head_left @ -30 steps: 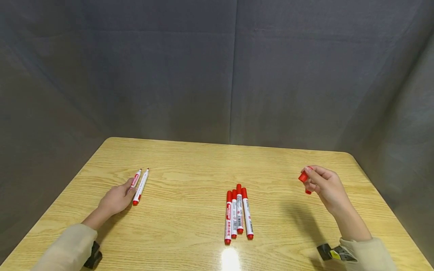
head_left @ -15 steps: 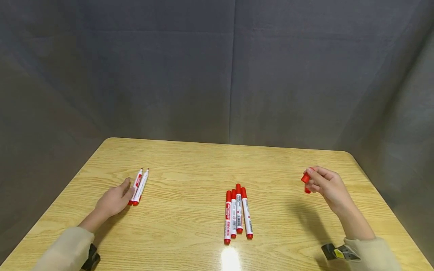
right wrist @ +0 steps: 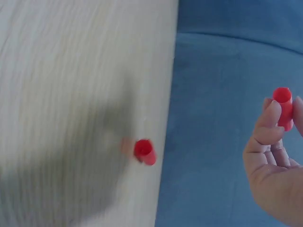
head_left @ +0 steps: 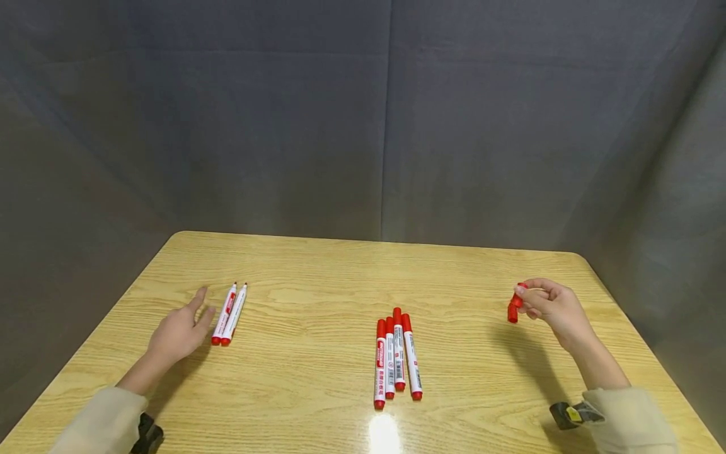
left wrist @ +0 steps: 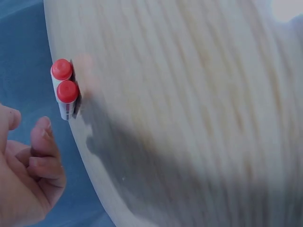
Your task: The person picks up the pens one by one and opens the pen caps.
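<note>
My left hand hovers with extended fingers just left of two uncapped whiteboard markers, apart from them. The nearer one and the other marker lie side by side, dark tips pointing away; their red ends show in the left wrist view. On the right side, my right hand pinches a red marker cap between thumb and fingers above the table, its hollow end visible. A second red cap rests on the table, below and left of that hand, its open end showing.
Several capped red whiteboard markers lie close together near the table's middle front. The wooden table has a grey cloth hanging behind and at its sides. Dark wrist cameras sit at both sleeves.
The left hand has let go of the left uncapped marker, which now lies beside the other one, and drawn away to the left. The right hand, holding its cap, has shifted slightly right.
</note>
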`<state>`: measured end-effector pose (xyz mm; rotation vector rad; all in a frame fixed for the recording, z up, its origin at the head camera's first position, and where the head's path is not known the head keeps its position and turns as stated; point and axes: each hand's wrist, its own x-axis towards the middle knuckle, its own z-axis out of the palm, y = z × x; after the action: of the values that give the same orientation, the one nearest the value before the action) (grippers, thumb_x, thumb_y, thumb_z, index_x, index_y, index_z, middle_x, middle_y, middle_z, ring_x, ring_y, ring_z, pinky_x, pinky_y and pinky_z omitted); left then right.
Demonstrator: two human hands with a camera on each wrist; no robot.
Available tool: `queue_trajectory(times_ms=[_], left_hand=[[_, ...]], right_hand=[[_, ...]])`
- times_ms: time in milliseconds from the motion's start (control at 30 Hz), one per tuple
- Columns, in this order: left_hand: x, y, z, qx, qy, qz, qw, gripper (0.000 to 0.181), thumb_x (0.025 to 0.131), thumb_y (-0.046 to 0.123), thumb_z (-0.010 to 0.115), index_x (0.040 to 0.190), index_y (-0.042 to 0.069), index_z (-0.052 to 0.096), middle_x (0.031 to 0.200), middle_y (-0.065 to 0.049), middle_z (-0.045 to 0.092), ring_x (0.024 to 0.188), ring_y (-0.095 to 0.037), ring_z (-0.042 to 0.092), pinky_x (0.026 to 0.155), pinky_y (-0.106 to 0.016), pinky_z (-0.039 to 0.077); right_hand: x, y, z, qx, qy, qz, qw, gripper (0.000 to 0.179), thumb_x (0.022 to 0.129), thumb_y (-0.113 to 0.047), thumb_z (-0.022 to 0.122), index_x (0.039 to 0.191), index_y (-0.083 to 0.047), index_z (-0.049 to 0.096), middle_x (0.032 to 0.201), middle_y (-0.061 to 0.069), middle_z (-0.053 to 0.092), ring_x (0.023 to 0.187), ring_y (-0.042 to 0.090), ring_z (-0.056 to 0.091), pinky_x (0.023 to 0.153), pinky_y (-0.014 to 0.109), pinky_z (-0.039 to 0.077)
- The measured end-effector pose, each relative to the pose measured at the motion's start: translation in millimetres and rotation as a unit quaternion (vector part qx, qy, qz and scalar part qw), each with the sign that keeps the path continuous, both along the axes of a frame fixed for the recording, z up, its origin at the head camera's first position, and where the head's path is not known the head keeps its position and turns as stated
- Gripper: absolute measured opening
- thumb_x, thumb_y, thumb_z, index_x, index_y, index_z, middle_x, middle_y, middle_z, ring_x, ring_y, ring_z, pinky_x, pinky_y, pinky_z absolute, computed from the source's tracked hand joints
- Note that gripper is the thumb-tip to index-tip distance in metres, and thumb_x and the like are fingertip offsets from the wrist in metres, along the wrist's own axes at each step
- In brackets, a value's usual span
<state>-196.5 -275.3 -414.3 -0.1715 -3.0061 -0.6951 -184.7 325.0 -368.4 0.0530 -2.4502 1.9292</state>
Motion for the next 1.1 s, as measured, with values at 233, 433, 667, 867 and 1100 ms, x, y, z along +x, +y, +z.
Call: queue_trajectory(times_ms=[233, 433, 667, 867, 1100], left_hand=[[2.8, -0.7, 4.3, 0.019, 0.001, 0.007, 0.9998, 0.062, 0.098, 0.035, 0.031, 0.141, -0.009, 0.019, 0.043, 0.002, 0.033, 0.036, -0.008, 0.023, 0.033, -0.021, 0.024], [4.5, 1.5, 7.1, 0.025, 0.014, 0.009, 0.9996, 0.06, 0.098, 0.032, 0.034, 0.14, -0.009, 0.02, 0.043, 0.002, 0.033, 0.037, -0.009, 0.024, 0.033, -0.022, 0.024], [6.9, 6.8, 9.8, 0.024, 0.034, -0.002, 0.9991, 0.058, 0.098, 0.029, 0.035, 0.139, -0.01, 0.023, 0.044, 0.003, 0.032, 0.037, -0.009, 0.025, 0.034, -0.024, 0.025], [8.3, 10.0, 11.1, 0.019, 0.044, -0.003, 0.9989, 0.057, 0.098, 0.028, 0.036, 0.139, -0.01, 0.025, 0.044, 0.004, 0.032, 0.038, -0.009, 0.026, 0.035, -0.026, 0.025], [10.4, 16.7, 14.9, 0.03, 0.051, -0.011, 0.9982, 0.056, 0.097, 0.026, 0.039, 0.139, -0.01, 0.025, 0.043, 0.005, 0.03, 0.037, -0.009, 0.026, 0.035, -0.025, 0.024]], right_hand=[[-15.1, 27.4, -25.4, 0.075, -0.018, -0.021, 0.9968, 0.025, 0.088, -0.029, 0.06, 0.094, -0.005, 0.06, 0.075, -0.006, 0.064, 0.071, 0.012, 0.061, 0.065, 0.028, 0.049], [-39.9, 64.3, -66.3, 0.053, -0.049, -0.042, 0.9965, 0.038, 0.082, -0.042, 0.064, 0.101, -0.008, 0.062, 0.08, -0.01, 0.064, 0.074, 0.008, 0.061, 0.065, 0.025, 0.049], [-22.1, 42.7, -28.6, 0.07, -0.083, -0.034, 0.9935, 0.049, 0.09, -0.027, 0.058, 0.117, 0.013, 0.049, 0.078, -0.015, 0.058, 0.069, 0.004, 0.054, 0.065, 0.024, 0.05], [-28.4, 47.5, -39.2, 0.117, -0.11, -0.041, 0.9861, 0.042, 0.088, -0.025, 0.061, 0.102, 0.014, 0.056, 0.069, -0.006, 0.055, 0.061, 0.008, 0.053, 0.061, 0.028, 0.05], [-33.4, 48.4, -47.2, 0.143, -0.152, -0.049, 0.9768, 0.04, 0.087, -0.023, 0.06, 0.1, 0.015, 0.057, 0.071, -0.004, 0.057, 0.061, 0.008, 0.056, 0.058, 0.025, 0.049]])
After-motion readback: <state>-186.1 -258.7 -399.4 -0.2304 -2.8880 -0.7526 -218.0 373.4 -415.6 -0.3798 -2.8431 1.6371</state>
